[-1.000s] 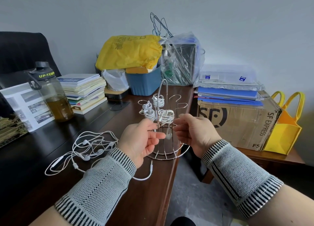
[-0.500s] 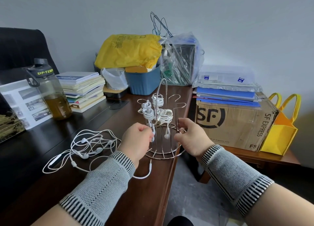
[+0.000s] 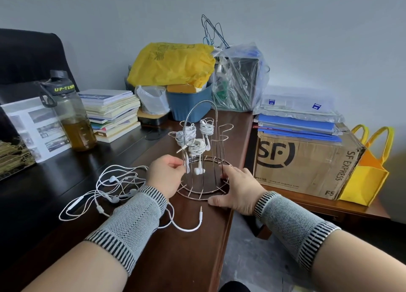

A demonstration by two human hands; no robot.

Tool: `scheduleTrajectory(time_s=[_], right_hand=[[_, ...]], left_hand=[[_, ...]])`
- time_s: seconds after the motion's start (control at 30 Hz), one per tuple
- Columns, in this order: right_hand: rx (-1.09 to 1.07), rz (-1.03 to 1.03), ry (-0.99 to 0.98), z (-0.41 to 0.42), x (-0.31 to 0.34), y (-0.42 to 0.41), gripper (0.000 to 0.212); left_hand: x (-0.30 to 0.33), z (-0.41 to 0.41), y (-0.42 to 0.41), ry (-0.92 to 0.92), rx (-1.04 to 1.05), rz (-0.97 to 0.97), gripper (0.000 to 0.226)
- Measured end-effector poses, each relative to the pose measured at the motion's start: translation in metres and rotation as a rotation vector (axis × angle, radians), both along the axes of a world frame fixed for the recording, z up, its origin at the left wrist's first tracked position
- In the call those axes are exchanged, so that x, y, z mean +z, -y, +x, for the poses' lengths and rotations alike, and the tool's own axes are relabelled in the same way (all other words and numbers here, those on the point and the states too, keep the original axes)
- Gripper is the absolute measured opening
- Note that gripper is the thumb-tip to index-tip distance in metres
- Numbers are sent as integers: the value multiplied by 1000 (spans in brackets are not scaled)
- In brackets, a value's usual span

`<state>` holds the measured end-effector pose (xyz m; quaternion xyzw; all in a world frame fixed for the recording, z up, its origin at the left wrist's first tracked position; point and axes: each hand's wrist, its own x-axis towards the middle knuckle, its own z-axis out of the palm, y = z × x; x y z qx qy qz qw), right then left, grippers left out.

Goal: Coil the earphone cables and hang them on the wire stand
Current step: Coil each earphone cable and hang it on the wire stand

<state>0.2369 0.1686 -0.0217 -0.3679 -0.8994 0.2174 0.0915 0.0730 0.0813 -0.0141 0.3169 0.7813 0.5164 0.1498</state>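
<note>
The wire stand (image 3: 216, 137) sits near the desk's right edge, and three coiled white earphones (image 3: 196, 147) hang on its left hooks with earbuds dangling. My left hand (image 3: 165, 176) is at the stand's left side, thumb and forefinger pinched on a thin upright wire. My right hand (image 3: 238, 188) rests on the right of the base ring (image 3: 193, 196), with fingers and thumb straddling it. A tangle of loose white earphones (image 3: 114, 186) lies on the desk to the left, and its jack plug (image 3: 200, 210) lies in front of the stand.
A water bottle (image 3: 72, 115), a stack of books (image 3: 112, 113), a blue bin (image 3: 189, 104) with yellow and clear bags stand at the back. To the right, past the desk edge (image 3: 228, 225), are an SF cardboard box (image 3: 303, 162) and a yellow bag (image 3: 369, 170).
Both hands have dropped lower on the stand. The right hand moved from the uprights down to the base ring, and the stand has turned a little, so the coils now face left.
</note>
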Motion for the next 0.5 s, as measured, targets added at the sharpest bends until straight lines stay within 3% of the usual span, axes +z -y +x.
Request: scheduleTrajectory(time_s=[0.23, 0.5], right_hand=[[-112, 128, 115, -19, -4, 3, 76], [-179, 325, 165, -39, -8, 13, 70]], left_hand=[[-5, 4, 12, -451, -10, -155, 26], [-13, 2, 6, -697, -148, -409, 42]])
